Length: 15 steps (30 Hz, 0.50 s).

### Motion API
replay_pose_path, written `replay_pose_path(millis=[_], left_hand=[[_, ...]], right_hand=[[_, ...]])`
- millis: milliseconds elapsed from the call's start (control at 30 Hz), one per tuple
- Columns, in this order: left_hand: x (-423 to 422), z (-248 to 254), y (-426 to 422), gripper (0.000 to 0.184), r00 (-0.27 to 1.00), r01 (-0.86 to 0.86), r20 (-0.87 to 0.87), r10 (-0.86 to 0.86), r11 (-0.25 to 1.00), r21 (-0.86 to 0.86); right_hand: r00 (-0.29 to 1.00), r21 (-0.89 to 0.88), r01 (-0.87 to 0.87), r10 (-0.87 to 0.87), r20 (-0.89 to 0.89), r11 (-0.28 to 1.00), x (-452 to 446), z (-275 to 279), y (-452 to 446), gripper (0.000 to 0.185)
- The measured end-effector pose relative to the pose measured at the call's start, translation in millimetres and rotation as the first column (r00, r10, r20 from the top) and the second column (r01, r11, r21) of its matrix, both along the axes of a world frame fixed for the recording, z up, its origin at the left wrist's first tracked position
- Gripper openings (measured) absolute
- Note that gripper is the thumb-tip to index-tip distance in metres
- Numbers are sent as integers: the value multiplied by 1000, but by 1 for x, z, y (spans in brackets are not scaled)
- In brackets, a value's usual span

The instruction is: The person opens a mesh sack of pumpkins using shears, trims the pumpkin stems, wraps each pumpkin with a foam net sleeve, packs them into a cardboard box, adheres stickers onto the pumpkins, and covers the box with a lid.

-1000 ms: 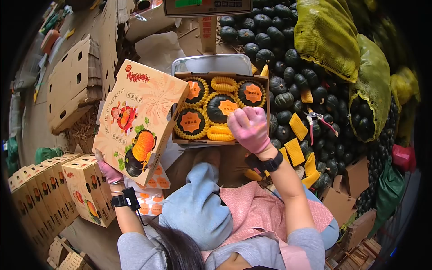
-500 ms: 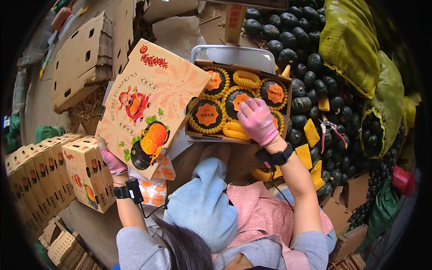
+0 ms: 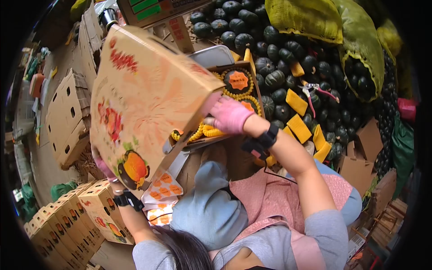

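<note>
A printed cardboard lid (image 3: 148, 103) is raised and tilted over the left part of an open box (image 3: 257, 85). My left hand (image 3: 103, 164), in a pink glove, grips the lid's lower left edge. At its right corner my right hand (image 3: 228, 115), gloved in pink too, has its fingers against the lid's edge, closed on it. Inside the box, dark green pumpkins (image 3: 237, 81) with orange labels sit in yellow foam nets. The lid hides the left side of the box. Under the box shows a grey metal tray (image 3: 211, 57).
A scale display (image 3: 157, 9) stands at the top. Many loose pumpkins (image 3: 279, 58), yellow mesh sacks (image 3: 310, 20), red-handled pruners (image 3: 315, 92) and foam nets (image 3: 299, 128) lie right. Packed boxes (image 3: 105, 213) line the lower left; flattened cartons (image 3: 67, 119) stand above them. Sticker sheets (image 3: 164, 186) lie near my knee.
The lid has risen and swung over the box's left part. My right hand has left the pumpkins and taken hold of the lid's right corner. The view has shifted.
</note>
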State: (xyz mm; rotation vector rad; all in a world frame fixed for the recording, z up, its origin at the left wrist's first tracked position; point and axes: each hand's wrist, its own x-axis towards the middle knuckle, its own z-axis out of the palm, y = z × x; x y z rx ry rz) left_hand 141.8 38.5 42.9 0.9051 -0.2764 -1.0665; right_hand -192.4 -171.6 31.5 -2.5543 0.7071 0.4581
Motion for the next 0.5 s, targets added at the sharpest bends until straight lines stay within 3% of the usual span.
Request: replay_pose_path(millis=[33, 67, 100, 133, 167, 200, 267, 333, 367, 400, 500], left_hand=[[8, -5, -21, 65, 995, 90, -53, -90, 996, -8], [2, -4, -49, 63, 997, 56, -56, -52, 996, 75], [-8, 4, -76, 61, 929, 313, -178, -326, 945, -98], [-17, 5, -100, 61, 905, 361, -215, -368, 930, -73], [-33, 17, -118, 62, 879, 424, -228, -419, 905, -32], [-31, 8, -133, 62, 878, 445, -220, -425, 894, 51], [-44, 8, -155, 57, 817, 560, -237, -525, 822, 109], [-33, -25, -174, 49, 828, 557, -106, -551, 786, 266], [-38, -25, -179, 47, 797, 538, 104, -596, 777, 328], [-43, -25, -184, 45, 726, 493, 304, -617, 775, 394], [-33, -29, -196, 47, 731, 557, 173, -660, 724, 407]], right_hand=[[989, 51, -137, 140, -50, 989, 0, 9, -21, 47], [936, 264, 229, -286, 204, 937, -16, 13, -25, 48], [513, 706, 292, -728, 454, 646, -32, 17, -28, 48], [85, 837, 90, -841, 534, 540, -48, 21, -31, 49], [-70, 919, -392, -997, 16, 43, -67, 33, -42, 70], [2, 961, -274, -999, 41, 39, -88, 50, -36, 87], [22, 990, -78, -992, 122, 120, -104, 57, -12, 82], [36, 869, 415, -959, 280, 269, -119, 19, 3, 69], [-125, 978, 210, -992, 29, 2, -121, 21, 12, 57], [-151, 954, 282, -987, -63, -104, -120, 22, 18, 56], [-177, 904, 365, -970, -168, -223, -115, 27, 32, 57]])
